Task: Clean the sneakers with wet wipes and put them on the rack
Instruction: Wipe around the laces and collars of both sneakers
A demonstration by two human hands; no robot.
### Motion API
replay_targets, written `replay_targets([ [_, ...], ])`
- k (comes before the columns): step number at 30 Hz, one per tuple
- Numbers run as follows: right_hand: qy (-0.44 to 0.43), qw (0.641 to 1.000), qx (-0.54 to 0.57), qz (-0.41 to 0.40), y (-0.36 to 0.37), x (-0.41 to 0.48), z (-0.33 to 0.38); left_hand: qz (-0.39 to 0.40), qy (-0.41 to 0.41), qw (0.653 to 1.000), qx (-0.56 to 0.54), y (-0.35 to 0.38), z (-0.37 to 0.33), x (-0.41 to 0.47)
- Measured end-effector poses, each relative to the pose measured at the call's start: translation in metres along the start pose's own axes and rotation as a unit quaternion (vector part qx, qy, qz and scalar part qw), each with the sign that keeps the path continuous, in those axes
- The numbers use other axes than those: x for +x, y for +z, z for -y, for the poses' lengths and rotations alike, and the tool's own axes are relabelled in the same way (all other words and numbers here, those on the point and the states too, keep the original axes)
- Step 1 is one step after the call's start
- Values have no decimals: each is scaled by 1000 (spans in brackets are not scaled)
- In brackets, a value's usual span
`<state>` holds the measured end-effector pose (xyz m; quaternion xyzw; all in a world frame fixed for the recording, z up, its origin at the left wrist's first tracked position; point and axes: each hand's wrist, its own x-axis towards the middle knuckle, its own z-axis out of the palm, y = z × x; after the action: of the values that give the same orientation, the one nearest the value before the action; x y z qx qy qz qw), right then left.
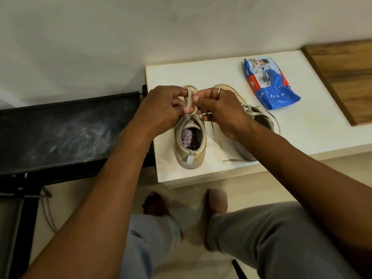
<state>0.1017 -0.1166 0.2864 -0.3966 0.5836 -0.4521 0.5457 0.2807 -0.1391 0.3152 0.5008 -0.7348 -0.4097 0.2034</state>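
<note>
Both hands meet just above the tongue of the near sneaker (pixel 191 146), which stands on the white bench (pixel 201 71) with its heel toward the person. The left hand (pixel 161 107) has its fingers curled and pinches a loop of the pale lace (pixel 188 101) between thumb and forefinger. The right hand (pixel 223 111) pinches the lace from the opposite side, so the fingertips of the two hands nearly touch — the strands cross directly below them. A ring (pixel 219 94) sits on one right finger. The second sneaker (pixel 260 116) lies partly under the right hand and beyond its knuckles, laces loose, one end trailing on the bench. Farther out past the right fingers, well apart from them, lies the blue wet-wipes pack (pixel 270 87), with a wooden panel (pixel 346 77) beyond it. Outward of the left fingers — off the bench's edge — stands the black rack (pixel 60 129).
</note>
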Motion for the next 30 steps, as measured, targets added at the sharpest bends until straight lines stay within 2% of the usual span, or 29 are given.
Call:
replay_targets([
  [4, -19, 1000, -20, -1, 3, 1, -1, -39, 19, 999, 32, 3, 2, 1],
  [13, -101, 965, -220, 100, -9, -5, 9, -85, 51, 991, 89, 7, 8, 6],
  [19, -144, 953, -255, 75, -5, -4, 11, -88, 33, 992, 83, 6, 11, 5],
  [25, -161, 955, -243, 61, -2, -3, 11, -20, 82, 990, 114, 4, 7, 3],
  [30, -119, 978, -162, 47, 0, -4, 11, -30, 94, 983, 155, 3, 9, 6],
])
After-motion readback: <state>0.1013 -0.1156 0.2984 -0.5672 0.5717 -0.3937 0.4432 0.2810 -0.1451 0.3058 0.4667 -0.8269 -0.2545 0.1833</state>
